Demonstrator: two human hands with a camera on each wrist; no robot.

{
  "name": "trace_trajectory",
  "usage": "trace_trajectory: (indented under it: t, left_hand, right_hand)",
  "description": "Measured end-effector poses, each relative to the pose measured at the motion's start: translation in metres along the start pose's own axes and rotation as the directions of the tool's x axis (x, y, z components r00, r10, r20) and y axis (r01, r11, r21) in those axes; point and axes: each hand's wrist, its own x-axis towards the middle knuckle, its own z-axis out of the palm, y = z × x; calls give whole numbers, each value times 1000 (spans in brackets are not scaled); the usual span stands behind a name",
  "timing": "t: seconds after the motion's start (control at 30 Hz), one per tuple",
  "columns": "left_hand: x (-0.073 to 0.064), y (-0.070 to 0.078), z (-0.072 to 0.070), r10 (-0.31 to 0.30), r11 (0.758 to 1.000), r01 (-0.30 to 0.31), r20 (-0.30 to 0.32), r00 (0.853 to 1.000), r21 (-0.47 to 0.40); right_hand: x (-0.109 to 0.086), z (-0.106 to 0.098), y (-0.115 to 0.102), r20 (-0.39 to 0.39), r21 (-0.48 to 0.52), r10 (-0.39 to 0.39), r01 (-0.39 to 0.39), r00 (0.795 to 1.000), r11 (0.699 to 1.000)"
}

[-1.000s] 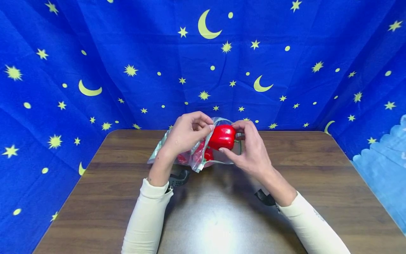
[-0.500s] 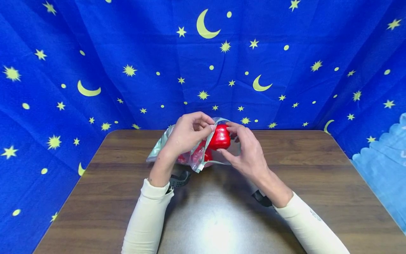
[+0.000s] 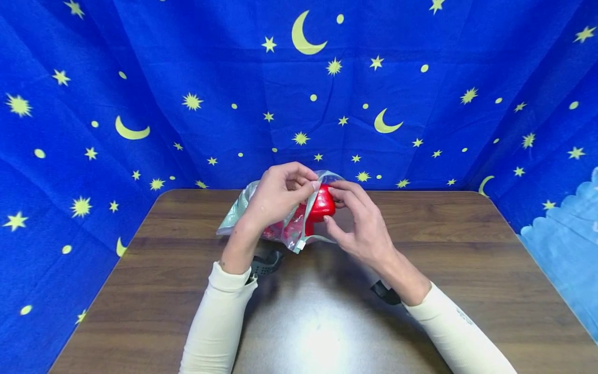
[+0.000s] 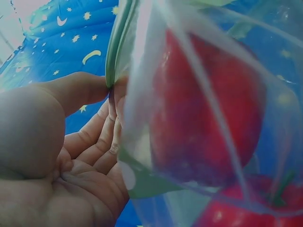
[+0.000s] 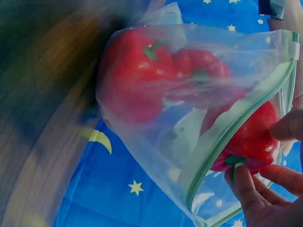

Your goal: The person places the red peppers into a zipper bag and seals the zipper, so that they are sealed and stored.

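My left hand pinches the upper rim of a clear zip bag between thumb and fingers, and the bag's mouth gapes to the right. With thumb and fingertips, my right hand holds a glossy red bell pepper by its right end. In the right wrist view that pepper sits partly inside the mouth, behind the pale green zip strip, its green stem toward the fingers. Deeper in the bag lie other red bell peppers. A white slider shows at the mouth's near corner.
The bag rests near the far edge of a brown wooden table. Behind stands a blue curtain with yellow moons and stars. A light blue scalloped cloth hangs at right. Dark straps sit at the wrists.
My right hand has moved left, taking the pepper further into the bag's mouth. Its stem no longer shows in the head view. My left hand stays at the rim.
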Motion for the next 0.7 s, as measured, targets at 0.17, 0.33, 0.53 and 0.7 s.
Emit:
trace_trajectory:
  t: [0.17,0.33,0.53,0.7]
  left_hand:
    - [0,3,0,12,1000,-12,-6,1000,-1]
    - [-1,4,2,19,1000,-19,-8,1000,8]
    - [-2,5,4,31,999,-31,12,999,-9]
    - [-4,5,4,36,999,-36,7,999,-14]
  right_hand:
    - [-1,1,0,5,70,-1,0,1000,998]
    - [-1,2,-2,24,82,19,-21,1000,996]
    - [-2,4,-3,32,48,1,-2,999,999]
    - [-1,5,-3,21,87,-2,0,1000,996]
